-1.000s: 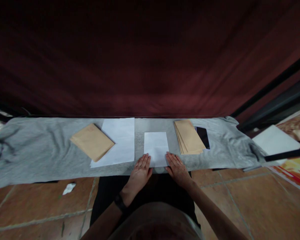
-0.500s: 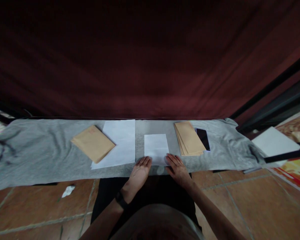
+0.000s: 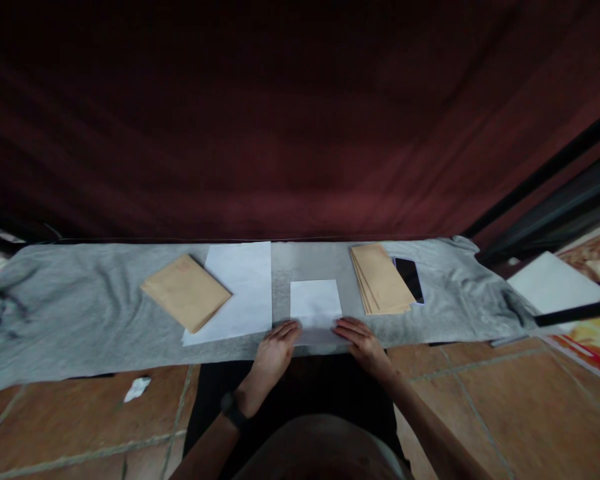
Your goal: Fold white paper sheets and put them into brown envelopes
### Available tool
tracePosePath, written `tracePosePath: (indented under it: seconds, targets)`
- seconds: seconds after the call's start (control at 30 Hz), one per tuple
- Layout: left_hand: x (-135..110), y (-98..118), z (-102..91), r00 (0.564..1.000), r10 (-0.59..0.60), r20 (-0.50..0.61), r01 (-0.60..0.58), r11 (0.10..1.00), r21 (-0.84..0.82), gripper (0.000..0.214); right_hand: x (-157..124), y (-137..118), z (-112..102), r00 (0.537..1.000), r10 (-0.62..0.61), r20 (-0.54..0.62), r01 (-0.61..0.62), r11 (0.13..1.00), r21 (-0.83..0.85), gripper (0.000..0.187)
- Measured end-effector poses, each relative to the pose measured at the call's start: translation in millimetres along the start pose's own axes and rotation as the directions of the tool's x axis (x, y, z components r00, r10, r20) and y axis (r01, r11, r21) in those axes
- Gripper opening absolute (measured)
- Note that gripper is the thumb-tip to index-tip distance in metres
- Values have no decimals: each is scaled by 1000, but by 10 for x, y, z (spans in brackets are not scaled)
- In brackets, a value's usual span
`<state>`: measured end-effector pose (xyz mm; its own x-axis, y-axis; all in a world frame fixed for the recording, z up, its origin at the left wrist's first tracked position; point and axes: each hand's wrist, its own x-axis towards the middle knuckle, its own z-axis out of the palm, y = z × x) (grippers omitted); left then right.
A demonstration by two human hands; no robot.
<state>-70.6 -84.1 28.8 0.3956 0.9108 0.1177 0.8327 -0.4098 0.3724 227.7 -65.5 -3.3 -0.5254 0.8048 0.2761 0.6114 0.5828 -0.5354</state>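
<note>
A small white sheet of paper (image 3: pixel 316 298) lies before me on the grey cloth, its near part shaded. My left hand (image 3: pixel 276 347) is at its near left edge, fingers bent together over the paper, thumb hidden. At the near right edge is my right hand (image 3: pixel 363 341), its fingers likewise pressed together on the paper. Larger white sheets (image 3: pixel 247 290) rest left of it, partly under a stack of brown envelopes (image 3: pixel 186 293). Farther right, more brown envelopes (image 3: pixel 383 280) are fanned out, overlapping the side of a dark-screened phone (image 3: pixel 409 279).
The grey cloth (image 3: pixel 95 300) covers a long narrow surface in front of a dark red curtain (image 3: pixel 300 133). A white panel (image 3: pixel 555 283) and dark bars stand at the right. On the tiled floor lies a crumpled white scrap (image 3: pixel 137 388).
The small sheet has slid slightly toward me, and its near part now looks darker. My fingers have bent inward at its near edges. The envelopes and phone stay in place.
</note>
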Motion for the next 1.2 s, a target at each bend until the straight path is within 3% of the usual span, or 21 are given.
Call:
tracePosePath:
  seconds: [0.2,0.33,0.5,0.87,1.2]
  targets:
    - [43,-47,56,993,-53,-110,41,994,-105,29,120,32,-24,998,59,-16,-58,998,35,38]
    - [163,-64,90,961,-217,-169,177,959,-221,18,253,30,-5,982,184,-39,-184,983,16,30]
    - [329,-19,55,907,-398,-134,358,900,-250,22,435,21,49,934,341,-103,-341,940,22,32]
    - [663,84,-128,813,-579,-65,574,815,-78,25,715,-54,87,841,517,-158,-537,832,-137,28]
    - [864,57,-95,778,-626,-55,628,775,68,32,948,-63,119,794,581,-181,-606,734,-307,21]
